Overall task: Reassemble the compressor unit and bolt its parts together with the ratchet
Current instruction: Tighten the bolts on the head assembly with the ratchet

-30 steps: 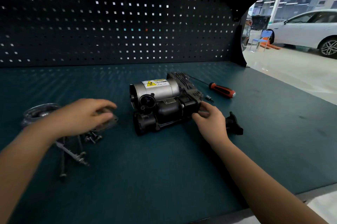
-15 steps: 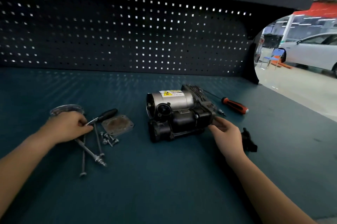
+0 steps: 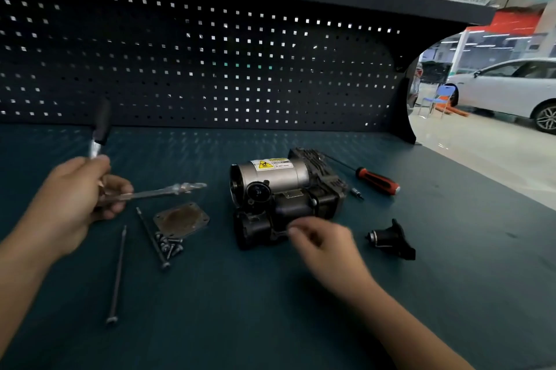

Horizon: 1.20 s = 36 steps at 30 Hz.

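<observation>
The compressor unit (image 3: 279, 189), a silver cylinder with a yellow warning label on a black body, lies mid-bench. My left hand (image 3: 72, 204) is raised at the left and grips the ratchet (image 3: 100, 126), whose black handle points up. A long silver bar (image 3: 168, 190) sticks out of the same hand toward the compressor. My right hand (image 3: 325, 243) is blurred, with loosely curled fingers at the compressor's near front face and nothing visible in them.
A square cover plate (image 3: 180, 219), a pile of small screws (image 3: 170, 244) and two long bolts (image 3: 118, 273) lie left of the compressor. A black fitting (image 3: 391, 240), a red-handled screwdriver (image 3: 377, 180) and a bit (image 3: 356, 192) lie right. Pegboard (image 3: 210, 68) behind.
My left hand has picked the ratchet and the silver bar up off the bench. My right hand slid from the compressor's right end to its front.
</observation>
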Tool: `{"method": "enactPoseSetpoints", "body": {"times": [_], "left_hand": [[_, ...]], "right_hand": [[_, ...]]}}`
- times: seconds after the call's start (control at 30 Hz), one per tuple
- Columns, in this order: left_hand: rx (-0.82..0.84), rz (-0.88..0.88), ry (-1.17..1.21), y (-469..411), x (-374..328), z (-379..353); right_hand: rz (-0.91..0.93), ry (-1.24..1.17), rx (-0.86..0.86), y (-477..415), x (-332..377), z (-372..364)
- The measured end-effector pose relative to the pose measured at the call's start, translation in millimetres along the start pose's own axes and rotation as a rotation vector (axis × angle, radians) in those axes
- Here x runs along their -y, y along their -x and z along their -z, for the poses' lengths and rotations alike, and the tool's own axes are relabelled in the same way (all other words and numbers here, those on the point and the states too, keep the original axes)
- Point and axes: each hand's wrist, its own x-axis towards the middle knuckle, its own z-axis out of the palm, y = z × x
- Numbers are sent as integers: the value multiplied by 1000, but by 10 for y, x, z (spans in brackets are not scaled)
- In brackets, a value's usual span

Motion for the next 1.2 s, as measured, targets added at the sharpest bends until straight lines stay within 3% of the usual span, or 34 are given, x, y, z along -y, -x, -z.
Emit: {"method": "enactPoseSetpoints", "body": {"times": [0.13,0.23,0.4,0.57,0.83,1.2], "left_hand": [[0,-121,-36,467,-17,-481],[74,-131,-25,708,54,-711],[142,-279,-112,870,61,-832],[114,-350,-123,905,43,-973],[96,-416,-75,849,176,-1091],[66,-313,0,759,242,-1235]], "right_hand": [[-108,-572,375,188,403,-264],[-304,-831,288,148,475,-264],[-526,-1017,82,-31,371,-220],[-650,-1054,28,-186,296,-210],[-613,-917,-21,-251,157,-227],[-590,-711,-21,-295,129,-212]]}}
